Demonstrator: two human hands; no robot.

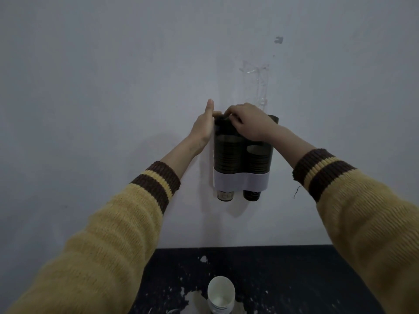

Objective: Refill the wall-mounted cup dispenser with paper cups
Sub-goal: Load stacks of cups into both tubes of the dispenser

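On wall dispenser [241,159]: two hands [203,126] [251,123], two cup stacks [227,155] [257,160].

Head-worn, facing the wall [113,75] squarely and close, tilted slightly down; dim, perhaps at arm's length

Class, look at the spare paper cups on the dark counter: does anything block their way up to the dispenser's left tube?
Yes. Both hands are at that tube's top: the left hand against its side, the right hand over its opening. The paper cups stand directly below the dispenser.

Cups [221,294] on counter [294,279] below dispenser [241,159]
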